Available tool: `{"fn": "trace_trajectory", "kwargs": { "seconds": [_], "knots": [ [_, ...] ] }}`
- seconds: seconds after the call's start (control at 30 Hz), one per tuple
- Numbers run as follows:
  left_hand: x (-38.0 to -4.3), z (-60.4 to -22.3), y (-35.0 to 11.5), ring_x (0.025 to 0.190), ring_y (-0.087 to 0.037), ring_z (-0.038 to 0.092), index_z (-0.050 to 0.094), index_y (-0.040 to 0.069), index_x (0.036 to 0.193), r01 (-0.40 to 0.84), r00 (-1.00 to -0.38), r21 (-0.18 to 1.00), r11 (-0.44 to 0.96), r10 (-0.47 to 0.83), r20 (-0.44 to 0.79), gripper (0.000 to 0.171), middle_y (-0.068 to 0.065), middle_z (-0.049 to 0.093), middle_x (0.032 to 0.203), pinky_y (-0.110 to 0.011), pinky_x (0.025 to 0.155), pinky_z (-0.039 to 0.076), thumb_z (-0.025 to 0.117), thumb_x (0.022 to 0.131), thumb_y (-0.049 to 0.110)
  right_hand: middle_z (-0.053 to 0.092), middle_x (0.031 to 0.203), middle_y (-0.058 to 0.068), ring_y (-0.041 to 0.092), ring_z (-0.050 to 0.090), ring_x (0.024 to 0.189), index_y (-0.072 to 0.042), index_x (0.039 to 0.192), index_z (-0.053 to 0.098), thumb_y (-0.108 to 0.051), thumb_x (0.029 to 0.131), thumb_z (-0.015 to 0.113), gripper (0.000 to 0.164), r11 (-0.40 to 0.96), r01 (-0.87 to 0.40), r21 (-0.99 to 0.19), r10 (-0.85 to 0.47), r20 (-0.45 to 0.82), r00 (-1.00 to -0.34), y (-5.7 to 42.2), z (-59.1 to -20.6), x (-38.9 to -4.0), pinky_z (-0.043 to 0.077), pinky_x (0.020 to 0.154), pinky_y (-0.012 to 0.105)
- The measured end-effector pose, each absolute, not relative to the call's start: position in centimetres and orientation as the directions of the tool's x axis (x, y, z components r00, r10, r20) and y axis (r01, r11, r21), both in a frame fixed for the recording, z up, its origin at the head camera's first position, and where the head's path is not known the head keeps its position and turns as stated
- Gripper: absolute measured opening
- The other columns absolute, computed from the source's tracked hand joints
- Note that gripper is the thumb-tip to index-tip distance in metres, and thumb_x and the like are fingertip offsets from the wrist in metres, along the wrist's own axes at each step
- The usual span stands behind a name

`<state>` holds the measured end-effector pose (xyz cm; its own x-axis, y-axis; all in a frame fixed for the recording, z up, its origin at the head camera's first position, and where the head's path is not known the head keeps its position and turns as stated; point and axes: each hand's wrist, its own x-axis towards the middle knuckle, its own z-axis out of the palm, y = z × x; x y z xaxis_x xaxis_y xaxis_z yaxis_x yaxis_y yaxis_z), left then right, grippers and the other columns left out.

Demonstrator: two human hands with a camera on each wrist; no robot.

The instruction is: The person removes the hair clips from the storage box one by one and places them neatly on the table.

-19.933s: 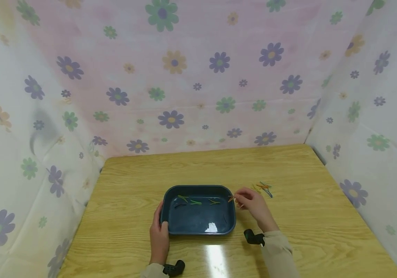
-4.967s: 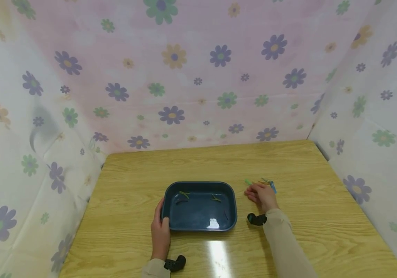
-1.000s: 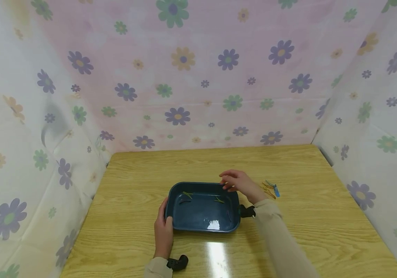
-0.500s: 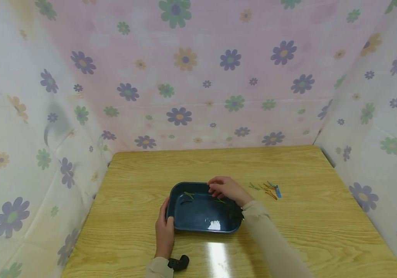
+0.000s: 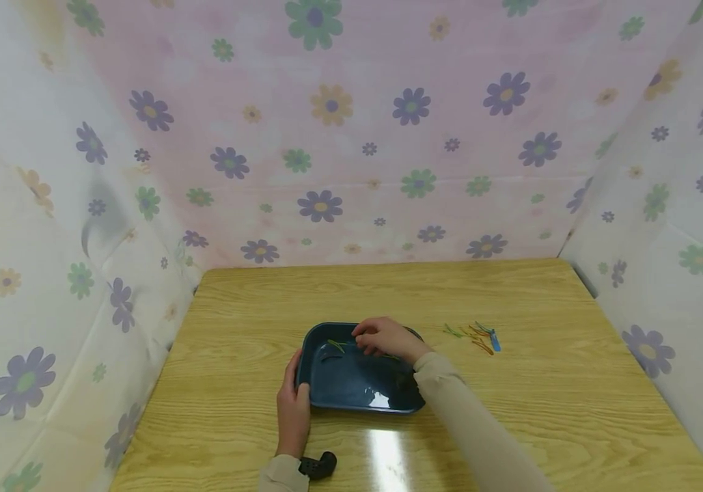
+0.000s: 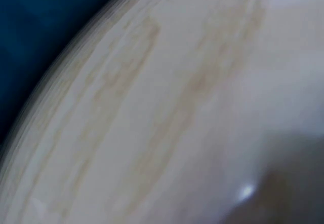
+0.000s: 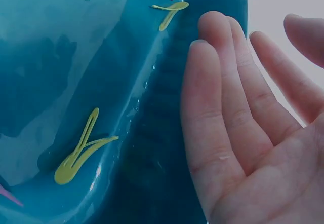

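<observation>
Farther left than half a second ago, our right hand hangs over a dark-blue, rounded rectangular tray; our left hand grips its left wall. Left wrist: tray edge, blurred wooden tabletop. Right wrist: our straight fingers hold nothing visible; a yellow V-shaped clip lies inside, likely light, springy, slippery, best pinched by its broad end.
</observation>
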<state>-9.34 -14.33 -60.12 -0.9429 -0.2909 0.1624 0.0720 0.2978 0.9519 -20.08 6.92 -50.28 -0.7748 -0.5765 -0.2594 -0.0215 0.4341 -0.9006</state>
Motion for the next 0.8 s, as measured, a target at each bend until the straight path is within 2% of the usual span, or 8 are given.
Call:
{"fn": "trace_trajectory", "kwargs": {
  "seconds": [0.23,0.4,0.6,0.8],
  "knots": [
    [-9.4,-60.1,-14.3,0.123,-0.004,0.034,0.037,0.029,0.136,0.057,-0.941,0.954,0.294,-0.303,0.15,0.061,0.018,0.038,0.133,-0.024,0.089,0.033,0.039,0.083,0.001,0.061,0.097,0.011,0.031,0.059,0.085,-0.005,0.12,0.054,-0.021,0.089,0.052,0.035,0.462,-0.053,-0.886,-0.589,-0.261,-0.765,5.9,-50.9,-20.2,0.047,0.069,0.041],
    [-9.4,-60.2,-14.4,0.123,-0.004,0.034,0.038,0.029,0.136,0.069,-0.938,0.953,0.295,-0.305,0.163,0.061,0.018,0.039,0.133,-0.021,0.091,0.032,0.04,0.082,0.0,0.062,0.095,0.011,0.025,0.061,0.08,-0.005,0.119,0.055,-0.02,0.089,0.053,0.033,0.48,-0.08,-0.873,-0.595,-0.257,-0.762,5.2,-51.6,-20.4,0.047,0.065,0.036],
    [-9.2,-60.2,-14.4,0.123,-0.006,0.035,0.038,0.028,0.136,0.084,-0.936,0.949,0.303,-0.303,0.179,0.063,0.015,0.04,0.133,-0.018,0.085,0.032,0.04,0.081,-0.002,0.063,0.09,0.01,0.022,0.06,0.073,-0.006,0.118,0.055,-0.019,0.088,0.054,0.033,0.497,-0.085,-0.864,-0.593,-0.266,-0.76,4.6,-52.4,-20.2,0.047,0.061,0.033],
    [-9.2,-59.6,-14.3,0.122,-0.006,0.036,0.039,0.025,0.136,0.079,-0.939,0.95,0.302,-0.297,0.172,0.063,0.014,0.04,0.133,-0.021,0.079,0.031,0.04,0.081,-0.006,0.064,0.085,0.004,0.018,0.06,0.07,-0.007,0.12,0.054,-0.02,0.087,0.055,0.035,0.507,-0.087,-0.857,-0.595,-0.275,-0.755,4.0,-52.8,-20.2,0.047,0.061,0.033]
  ]
}}
